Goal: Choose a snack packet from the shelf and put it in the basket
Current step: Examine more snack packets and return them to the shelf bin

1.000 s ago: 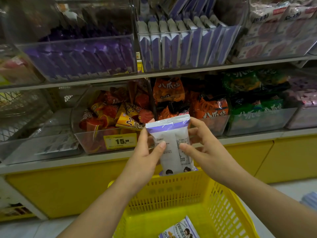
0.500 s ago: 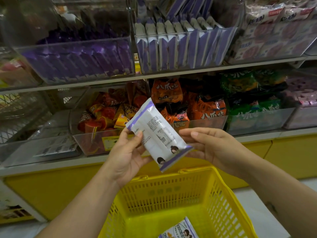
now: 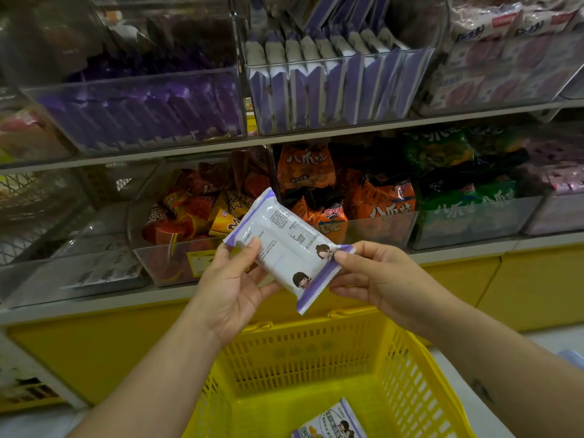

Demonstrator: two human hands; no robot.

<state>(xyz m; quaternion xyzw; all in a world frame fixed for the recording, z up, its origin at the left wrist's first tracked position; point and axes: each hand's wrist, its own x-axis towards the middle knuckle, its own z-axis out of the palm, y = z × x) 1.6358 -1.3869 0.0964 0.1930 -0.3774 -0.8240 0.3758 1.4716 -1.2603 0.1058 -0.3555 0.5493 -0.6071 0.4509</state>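
Observation:
A white and purple snack packet (image 3: 286, 245) is held tilted in front of the lower shelf, its printed back toward me. My left hand (image 3: 232, 287) grips its upper left end, thumb on top. My right hand (image 3: 376, 279) pinches its lower right purple seam. Below both hands stands a yellow plastic basket (image 3: 319, 352). Another packet of the same kind (image 3: 331, 422) lies on the basket's floor.
Clear bins on the upper shelf hold purple packets (image 3: 142, 109) and upright white and purple packets (image 3: 335, 83). The lower shelf has bins of red and orange snacks (image 3: 196, 210), orange bags (image 3: 373, 197) and green bags (image 3: 458, 184). A yellow shelf base (image 3: 537, 286) runs below.
The packet has turned from upright to a slant, its top end swinging left. My right hand moved from its side to pinching the lower right seam.

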